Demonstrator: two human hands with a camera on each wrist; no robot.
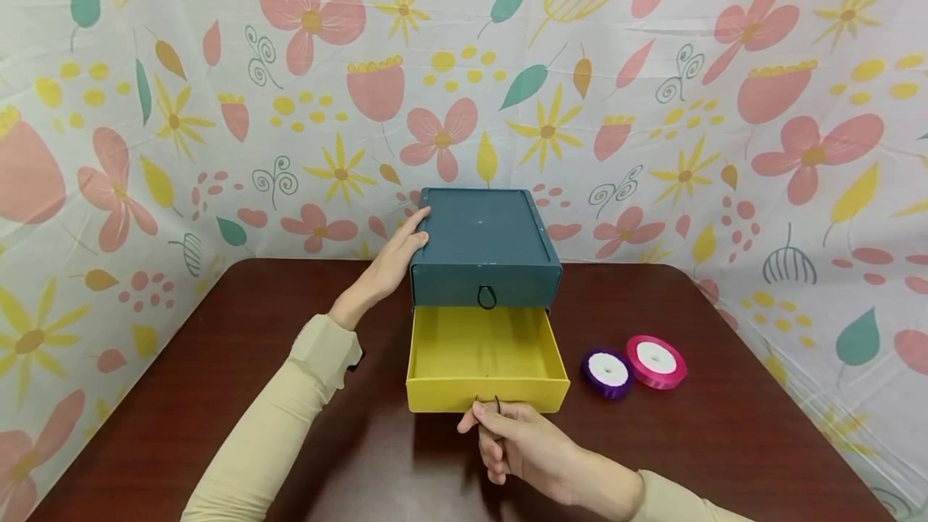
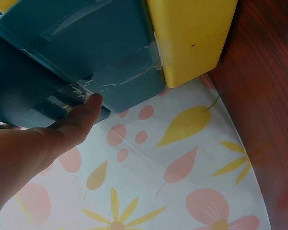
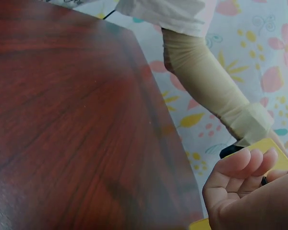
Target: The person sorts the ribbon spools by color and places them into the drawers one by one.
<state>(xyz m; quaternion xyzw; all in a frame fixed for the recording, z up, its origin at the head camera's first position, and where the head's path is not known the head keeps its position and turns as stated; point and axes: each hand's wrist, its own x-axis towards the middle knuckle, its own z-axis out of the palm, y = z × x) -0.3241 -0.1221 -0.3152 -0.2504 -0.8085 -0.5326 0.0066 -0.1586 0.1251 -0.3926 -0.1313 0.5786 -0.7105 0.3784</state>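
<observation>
A two-level drawer box stands on the table, its blue top part (image 1: 478, 228) above a yellow drawer (image 1: 487, 395) that is pulled out toward me. Nothing lies inside the yellow drawer. My right hand (image 1: 532, 448) pinches the thin black cord loop (image 1: 498, 404) on the drawer's front between thumb and fingers. On the blue box's upper left edge rests my left hand (image 1: 391, 263), fingers extended. The left wrist view shows that hand (image 2: 69, 132) against the blue side, which has clear tape across it. Another black loop (image 1: 487, 297) hangs on the blue front.
To the right of the drawer, a purple ribbon roll (image 1: 607, 373) lies beside a pink ribbon roll (image 1: 656, 361). The dark red wooden table (image 1: 290, 296) reaches back to a flower-patterned cloth (image 1: 442, 63) hanging behind the box.
</observation>
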